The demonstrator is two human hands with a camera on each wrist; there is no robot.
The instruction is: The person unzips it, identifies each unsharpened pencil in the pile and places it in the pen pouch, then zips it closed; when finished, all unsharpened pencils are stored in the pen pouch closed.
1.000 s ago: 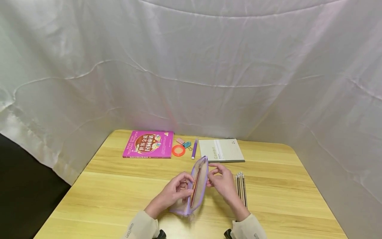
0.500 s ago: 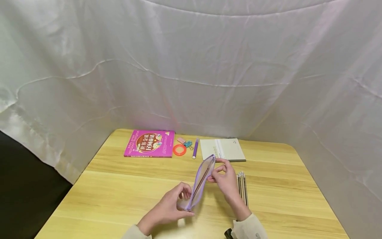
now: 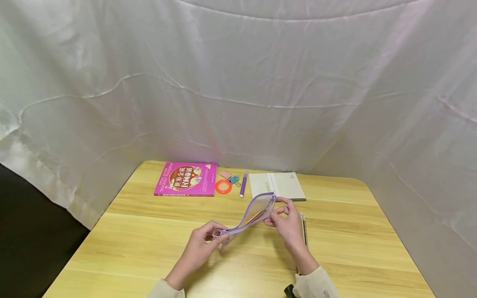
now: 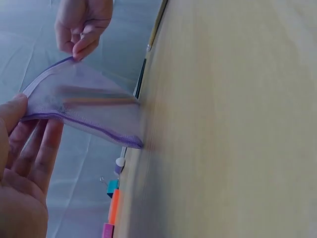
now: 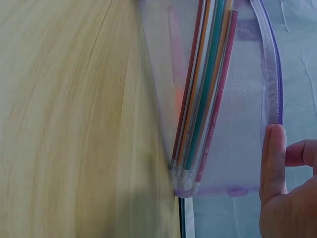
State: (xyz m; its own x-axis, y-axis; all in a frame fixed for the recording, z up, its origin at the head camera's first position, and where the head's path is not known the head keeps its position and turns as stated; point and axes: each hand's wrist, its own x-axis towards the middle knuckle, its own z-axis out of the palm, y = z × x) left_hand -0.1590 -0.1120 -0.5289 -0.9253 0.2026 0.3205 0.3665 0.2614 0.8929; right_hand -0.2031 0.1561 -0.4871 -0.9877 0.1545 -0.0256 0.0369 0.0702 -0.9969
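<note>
A see-through mesh pencil pouch with purple edging is held up over the table between both hands. Several pencils lie inside it, in red, orange, green and pink. My left hand pinches the pouch's near-left zip end, where a small ring hangs by the fingers. At the far-right end, my right hand pinches the zipped edge between thumb and fingers. In the left wrist view both hands hold the pouch's upper edge and its body hangs down. Whether the zip is fully closed cannot be seen.
A bundle of pencils lies partly behind my right forearm. Along the back are a pink book, an orange tape ring, a pink eraser, teal binder clips, a purple marker and a notebook.
My left hand has shifted from the pouch's side to its near zip end and drawn it left. The pouch has turned and stretched out, its mouth narrowing. My right hand has moved slightly right.
</note>
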